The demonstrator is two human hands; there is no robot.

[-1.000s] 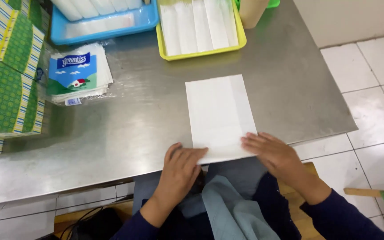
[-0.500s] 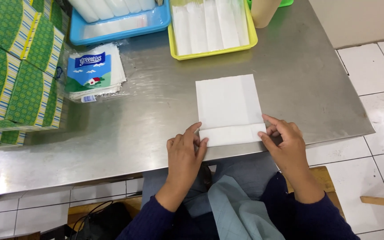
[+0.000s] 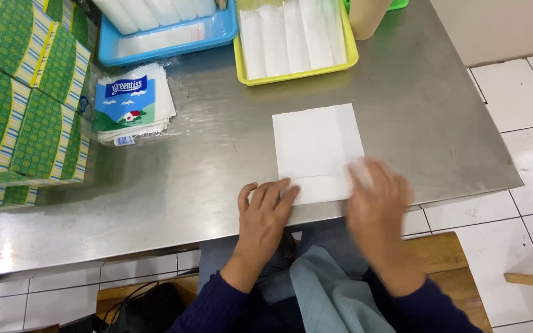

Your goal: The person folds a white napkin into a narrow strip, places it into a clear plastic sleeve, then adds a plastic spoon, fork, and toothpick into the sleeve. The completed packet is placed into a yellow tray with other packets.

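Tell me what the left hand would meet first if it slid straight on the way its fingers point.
The left hand points up and right across the white folded paper napkin. Past it comes bare steel table, then probably the yellow plastic tray.

Two trays (image 3: 171, 43), one napkin (image 3: 316, 151), two hands (image 3: 265, 213).

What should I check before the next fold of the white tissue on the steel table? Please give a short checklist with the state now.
1. Left hand pins the tissue at its near left corner: ok.
2. Right hand rests on the near right corner: cannot tell, it is blurred.
3. Near edge folded up evenly: ok.
4. Tissue lies flat on the table: ok.
5. Yellow tray stands apart from the tissue: ok.
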